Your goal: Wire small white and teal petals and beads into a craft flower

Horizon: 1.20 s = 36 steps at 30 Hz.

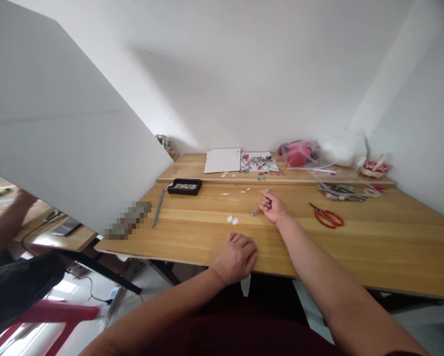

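My right hand (272,207) is raised over the middle of the wooden table (192,217), its fingers pinched together. A small pale, pointed bit shows at the fingertips, too small to name. Beside that hand is a small round silvery piece (254,213); I cannot tell whether they touch. My left hand (237,257) rests at the table's front edge with curled fingers, and its palm is hidden. Two small white cut-out pieces (232,220) lie just beyond it. Farther back are tiny white leaf-shaped bits (248,189) and small blue pieces (261,178).
Red-handled pliers (329,216) lie on the right. A black tray of small beads (184,187) sits left, near a grey strip (159,207). White sheets (223,160), colourful pieces (259,162) and plastic bags (299,153) line the back. Beyond the grey partition (58,113) is another person's arm (6,225).
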Available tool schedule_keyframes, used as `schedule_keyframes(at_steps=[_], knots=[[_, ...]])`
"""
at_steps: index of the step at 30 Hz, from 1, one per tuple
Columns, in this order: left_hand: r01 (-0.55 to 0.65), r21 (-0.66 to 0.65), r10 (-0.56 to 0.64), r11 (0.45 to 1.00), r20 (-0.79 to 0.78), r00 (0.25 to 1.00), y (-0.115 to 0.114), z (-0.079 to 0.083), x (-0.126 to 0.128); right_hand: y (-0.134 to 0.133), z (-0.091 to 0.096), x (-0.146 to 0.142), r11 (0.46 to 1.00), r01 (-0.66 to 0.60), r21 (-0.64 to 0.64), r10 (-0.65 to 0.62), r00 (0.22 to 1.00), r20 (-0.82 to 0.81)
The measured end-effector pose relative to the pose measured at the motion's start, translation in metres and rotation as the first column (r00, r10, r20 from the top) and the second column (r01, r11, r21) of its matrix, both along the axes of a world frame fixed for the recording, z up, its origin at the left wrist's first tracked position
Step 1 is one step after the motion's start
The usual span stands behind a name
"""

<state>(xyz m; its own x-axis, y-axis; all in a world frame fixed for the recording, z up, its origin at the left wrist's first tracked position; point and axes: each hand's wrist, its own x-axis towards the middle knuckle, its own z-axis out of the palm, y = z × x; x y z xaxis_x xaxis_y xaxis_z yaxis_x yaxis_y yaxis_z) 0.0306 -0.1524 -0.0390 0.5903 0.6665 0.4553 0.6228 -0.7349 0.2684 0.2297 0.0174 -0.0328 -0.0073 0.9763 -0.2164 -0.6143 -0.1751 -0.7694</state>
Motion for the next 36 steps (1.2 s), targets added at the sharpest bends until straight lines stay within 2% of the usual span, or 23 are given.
schedule_keyframes(at_steps=[36], knots=[[0.029,0.031,-0.029,0.999,0.007,1.0,0.0021,-0.0033,-0.0015,0.0039,-0.0055,0.0019,0.999,-0.023,0.027,0.023,1.0,-0.013]])
